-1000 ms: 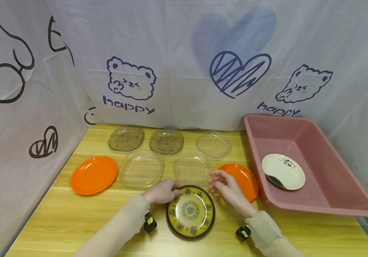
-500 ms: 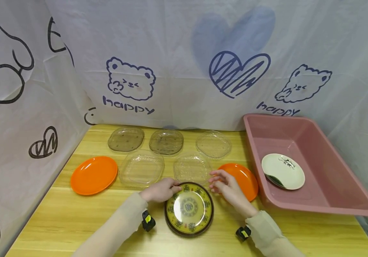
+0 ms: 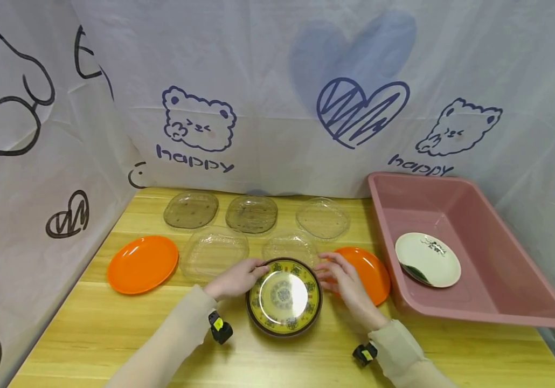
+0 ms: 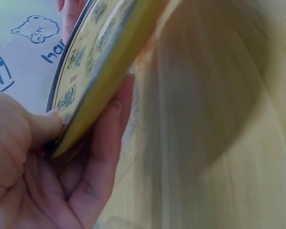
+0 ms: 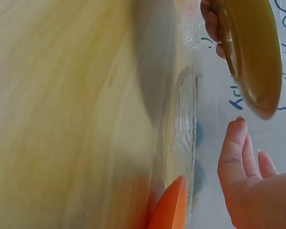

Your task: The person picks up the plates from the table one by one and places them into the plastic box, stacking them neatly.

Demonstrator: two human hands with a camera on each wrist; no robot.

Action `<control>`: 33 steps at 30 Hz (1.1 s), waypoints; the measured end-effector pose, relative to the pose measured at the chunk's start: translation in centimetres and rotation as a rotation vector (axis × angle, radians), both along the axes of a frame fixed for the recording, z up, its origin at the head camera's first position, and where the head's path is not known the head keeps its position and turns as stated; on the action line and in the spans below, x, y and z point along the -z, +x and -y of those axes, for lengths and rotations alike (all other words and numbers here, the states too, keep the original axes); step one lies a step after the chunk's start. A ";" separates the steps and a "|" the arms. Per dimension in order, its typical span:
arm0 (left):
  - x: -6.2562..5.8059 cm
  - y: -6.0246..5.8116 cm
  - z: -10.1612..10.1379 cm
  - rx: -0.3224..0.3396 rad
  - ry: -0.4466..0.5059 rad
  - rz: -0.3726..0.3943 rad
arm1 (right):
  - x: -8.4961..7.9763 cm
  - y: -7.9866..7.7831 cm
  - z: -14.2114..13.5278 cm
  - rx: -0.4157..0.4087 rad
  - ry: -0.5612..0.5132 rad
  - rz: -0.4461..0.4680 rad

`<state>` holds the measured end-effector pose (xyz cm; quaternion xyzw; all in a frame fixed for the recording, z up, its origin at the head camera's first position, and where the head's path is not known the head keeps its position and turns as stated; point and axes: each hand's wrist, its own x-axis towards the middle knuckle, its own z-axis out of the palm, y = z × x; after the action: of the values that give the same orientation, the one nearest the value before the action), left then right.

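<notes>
My left hand pinches the rim of a round yellow patterned plate with a dark brown edge. Thumb on top and fingers underneath show in the left wrist view, where the plate is raised off the table. Beside the plate's right rim is my right hand, its fingers loosely bent and holding nothing. A small gap separates its fingertips from the plate in the right wrist view. An orange plate lies partly behind the right hand. Just beyond the yellow plate is a clear plate, its near part covered.
A pink tub stands at right with a white plate in it. Another orange plate lies at left. Further clear plates and smoky ones sit toward the back, before a white cloth.
My left hand has raised the yellow plate from the table and shifted it a little away from me. The right hand has barely moved.
</notes>
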<state>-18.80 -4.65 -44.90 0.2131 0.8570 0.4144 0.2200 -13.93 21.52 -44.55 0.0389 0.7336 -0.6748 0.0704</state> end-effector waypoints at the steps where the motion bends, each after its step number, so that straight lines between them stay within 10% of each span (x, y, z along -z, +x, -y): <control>1: -0.1 0.0 0.0 -0.017 0.013 0.011 | -0.1 0.0 0.1 0.007 -0.009 0.004; 15: -0.8 -0.2 -0.9 -0.228 0.204 0.037 | -0.3 0.2 0.5 0.017 -0.298 0.067; 33: -0.9 -0.3 -2.6 -0.374 0.261 0.005 | -0.3 0.2 0.9 -0.017 -0.322 0.054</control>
<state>-19.06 -2.06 -43.97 0.0763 0.8201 0.5560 0.1119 -13.74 20.59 -44.24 0.0391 0.6139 -0.7819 0.1009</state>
